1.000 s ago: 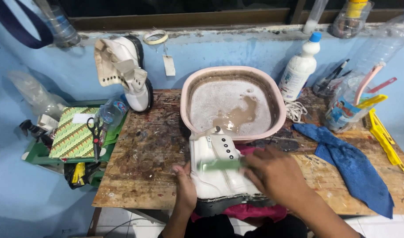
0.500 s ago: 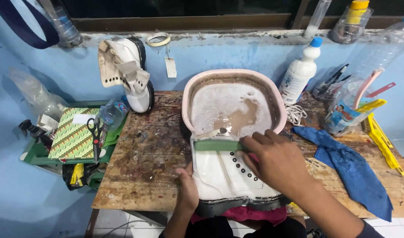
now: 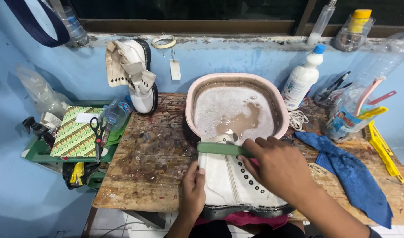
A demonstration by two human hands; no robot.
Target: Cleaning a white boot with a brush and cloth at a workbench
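Right hand [image 3: 279,169] clasps green brush [image 3: 221,149]; left hand [image 3: 194,191] steadies white boot [image 3: 230,183].
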